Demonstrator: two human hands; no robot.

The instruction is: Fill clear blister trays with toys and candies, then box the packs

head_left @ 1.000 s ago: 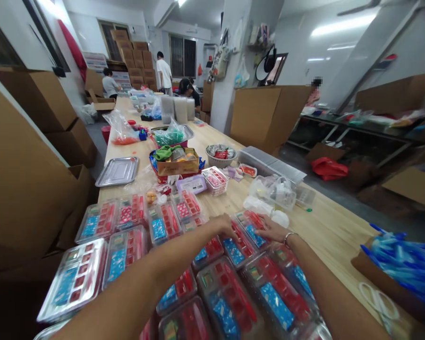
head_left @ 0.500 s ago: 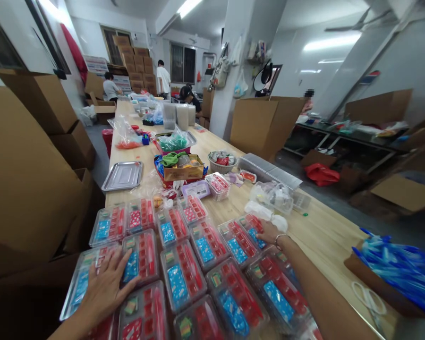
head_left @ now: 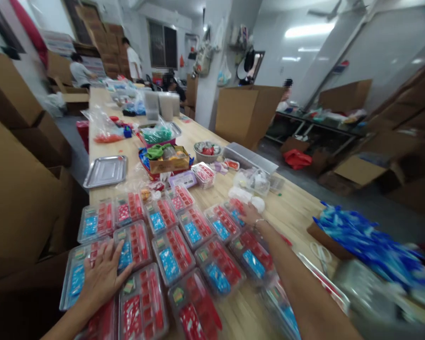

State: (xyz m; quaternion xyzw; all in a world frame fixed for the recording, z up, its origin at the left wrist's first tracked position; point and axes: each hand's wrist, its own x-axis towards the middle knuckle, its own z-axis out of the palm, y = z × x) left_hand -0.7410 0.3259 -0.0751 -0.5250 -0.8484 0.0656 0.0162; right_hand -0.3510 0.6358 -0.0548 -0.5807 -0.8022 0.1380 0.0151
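Rows of clear plastic cases lie on the wooden table, each with red square pieces, a red stick-like piece and a blue or red patterned packet inside. My left hand, fingers spread, lies flat across a case and the one beside it at the near left. My right hand rests with fingers extended over the end of a small case at the right of the group, slightly blurred. Another case sits partly behind my right forearm.
A metal tray, a cardboard box of soft goods and a bowl of packets stand farther up the table. At right are scissors and a box of blue packets. Tall cartons flank the left; several people work beyond.
The view has turned right, so the scene sits farther left and more of the right side shows. Both hands stay on the same cases.
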